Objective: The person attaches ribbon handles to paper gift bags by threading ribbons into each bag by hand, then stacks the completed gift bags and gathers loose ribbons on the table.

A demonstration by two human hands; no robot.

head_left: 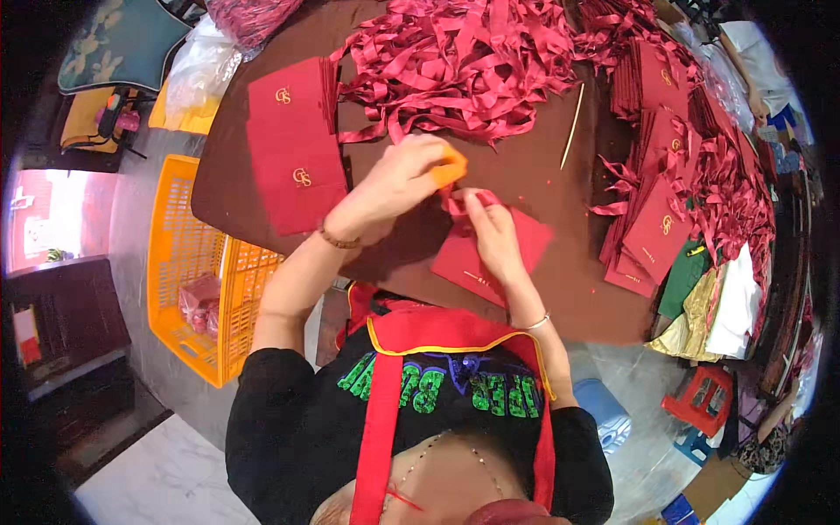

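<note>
My left hand (402,182) is closed above the table, with a small orange thing (450,166) at its fingertips; blur hides its kind. Just to the right, my right hand (493,232) pinches a red ribbon (456,205) between thumb and fingers. Beneath that hand a flat red paper bag (528,238) with gold print lies tilted on the table, close to my body. The ribbon runs at the bag's upper edge, between the two hands; whether it is tied there I cannot tell.
Flat red bags (293,144) are stacked at left on the brown table (402,254). A heap of red ribbons (464,66) fills the far side. A thin stick (572,127) lies right of it. More ribboned bags (652,223) pile at right. An orange crate (175,262) stands left.
</note>
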